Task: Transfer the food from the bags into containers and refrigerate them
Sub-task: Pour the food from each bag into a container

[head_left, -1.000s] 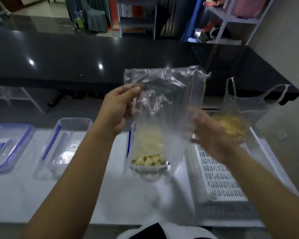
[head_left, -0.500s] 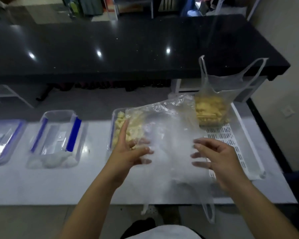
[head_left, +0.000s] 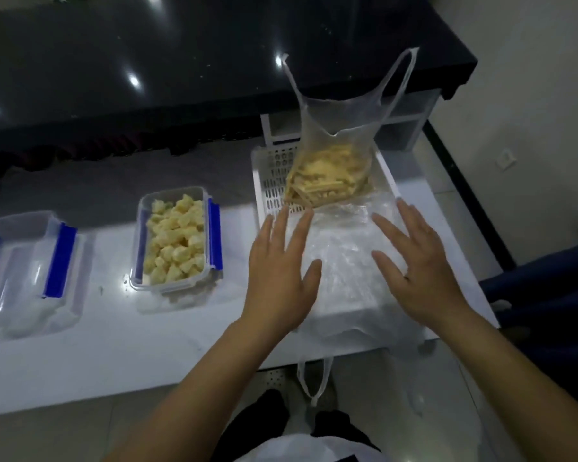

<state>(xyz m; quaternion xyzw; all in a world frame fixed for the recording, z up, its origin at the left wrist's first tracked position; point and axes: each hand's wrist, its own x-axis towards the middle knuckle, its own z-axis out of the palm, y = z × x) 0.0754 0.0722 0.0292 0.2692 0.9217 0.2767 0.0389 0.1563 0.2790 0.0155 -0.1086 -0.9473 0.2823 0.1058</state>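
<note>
Both hands are out over the tray (head_left: 271, 168). The left hand (head_left: 281, 271) is spread flat, palm down, fingers straight and fanned, at the left edge of the empty bag (head_left: 342, 261). The right hand (head_left: 421, 265) mirrors it on the bag's right side, fingers wide, nothing pinched. Whether the palms press the plastic or just skim it cannot be told. The empty bag lies flattened across the near half of the tray, and one handle (head_left: 314, 381) dangles off the front edge of the table (head_left: 131, 348). Just beyond the fingertips, at the far end of the tray, stands the full bag (head_left: 331, 175), upright, its handles sticking up, packed with pale yellow strips. Left of the tray, on the table, sits the container (head_left: 214, 241), lid off, blue clips at its sides, filled with chunks of yellow food (head_left: 174, 241). Further left, well apart, is a second container (head_left: 60, 261), clear with blue clips. A dark glossy counter (head_left: 181, 61) runs behind it all.
</note>
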